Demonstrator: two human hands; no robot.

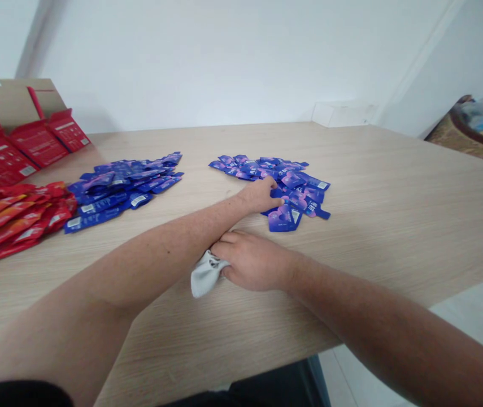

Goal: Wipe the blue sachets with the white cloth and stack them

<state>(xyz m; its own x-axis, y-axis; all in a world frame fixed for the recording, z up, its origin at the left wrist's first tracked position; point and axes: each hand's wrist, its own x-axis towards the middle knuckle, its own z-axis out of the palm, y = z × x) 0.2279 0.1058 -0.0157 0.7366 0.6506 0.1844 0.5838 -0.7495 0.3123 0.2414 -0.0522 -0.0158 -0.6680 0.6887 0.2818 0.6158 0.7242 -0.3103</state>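
My left hand reaches across to a heap of small blue-purple sachets at the table's middle; its fingers curl onto one sachet at the heap's near-left edge. My right hand lies below the left forearm, closed on a small white cloth or pouch that it presses against the wooden table. The two forearms cross.
A second heap of longer blue sachets lies to the left. Red sachets are piled at the far left, with opened red cartons behind them. A white wall runs behind the table. A cluttered dark stand is at the right.
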